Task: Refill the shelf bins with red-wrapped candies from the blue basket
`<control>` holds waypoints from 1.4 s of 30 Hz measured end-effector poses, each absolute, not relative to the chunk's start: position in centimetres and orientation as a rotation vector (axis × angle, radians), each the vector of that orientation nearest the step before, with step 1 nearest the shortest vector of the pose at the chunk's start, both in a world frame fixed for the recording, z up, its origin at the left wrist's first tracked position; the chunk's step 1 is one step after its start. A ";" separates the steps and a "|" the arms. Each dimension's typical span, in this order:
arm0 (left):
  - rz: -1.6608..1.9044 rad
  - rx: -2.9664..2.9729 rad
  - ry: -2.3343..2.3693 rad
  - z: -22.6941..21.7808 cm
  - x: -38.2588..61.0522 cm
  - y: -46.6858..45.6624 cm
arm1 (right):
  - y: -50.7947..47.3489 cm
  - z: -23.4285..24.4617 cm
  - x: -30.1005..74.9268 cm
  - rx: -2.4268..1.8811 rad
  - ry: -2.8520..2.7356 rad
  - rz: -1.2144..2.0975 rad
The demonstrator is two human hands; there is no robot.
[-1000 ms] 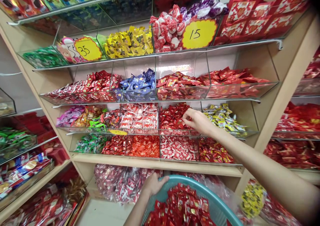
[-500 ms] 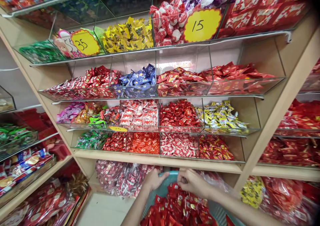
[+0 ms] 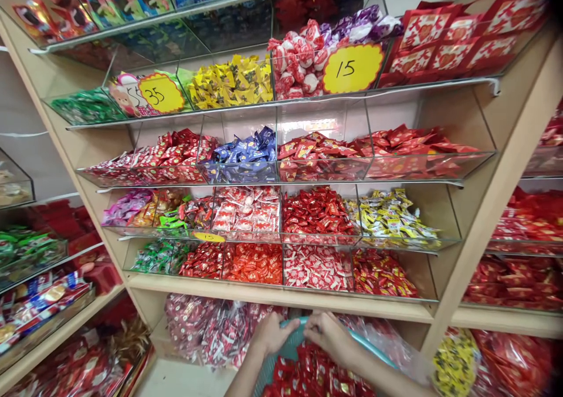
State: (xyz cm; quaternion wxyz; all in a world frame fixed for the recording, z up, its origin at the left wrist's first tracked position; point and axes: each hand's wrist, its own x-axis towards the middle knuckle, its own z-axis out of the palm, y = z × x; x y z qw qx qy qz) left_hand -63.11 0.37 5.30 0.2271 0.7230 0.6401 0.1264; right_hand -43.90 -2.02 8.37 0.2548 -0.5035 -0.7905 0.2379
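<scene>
Head view: the left hand point(image 3: 269, 333) is at the far left part of the rim of a teal basket point(image 3: 373, 350), its thumb stretched along the edge and its fingers bent round the outer side, so it has hold of the basket there. Just beside it, the right hand point(image 3: 329, 335) is over the inside of the basket near the far rim, back of the hand up, fingers curled inward; whether anything is pinched in them I cannot tell. Red-wrapped candies point(image 3: 325, 379) are heaped in the basket, below and in front of both hands, with the near part of the basket cut off by the bottom of the picture. Beyond the basket stands a shelf unit with tilted clear bins. Red candies point(image 3: 319, 209) fill a bin in the second tier from the bottom, between red-and-white packets point(image 3: 246, 209) on the left and yellow-and-white candies point(image 3: 393, 212) on the right. Below them, on the lowest tier, are pink-and-white candies point(image 3: 316, 267). Higher up, a yellow tag point(image 3: 353, 68) reads 15. Filled plastic bags point(image 3: 197, 326) lie under the bottom shelf, left of the basket.
</scene>
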 end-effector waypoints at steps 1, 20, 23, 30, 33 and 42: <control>0.347 1.990 1.770 5.3 -63.1 0.4 | -1.7 9.6 -43.6 -1.342 -2.141 0.644; 0.350 1.955 1.810 5.6 -63.1 0.1 | 10.2 27.6 -40.8 -1.365 -2.039 -0.382; 0.335 1.944 1.827 5.7 -63.1 0.0 | 11.4 27.8 -40.6 -1.427 -2.041 -0.449; 0.337 1.900 1.801 5.5 -63.2 0.3 | 15.7 30.5 -41.6 -1.500 -2.196 -0.499; 0.343 1.884 1.808 5.4 -63.2 0.5 | 17.5 31.0 -42.5 -1.555 -2.264 -0.408; 0.342 1.862 1.778 5.3 -63.4 1.0 | 18.3 29.5 -42.9 -1.559 -2.309 -0.338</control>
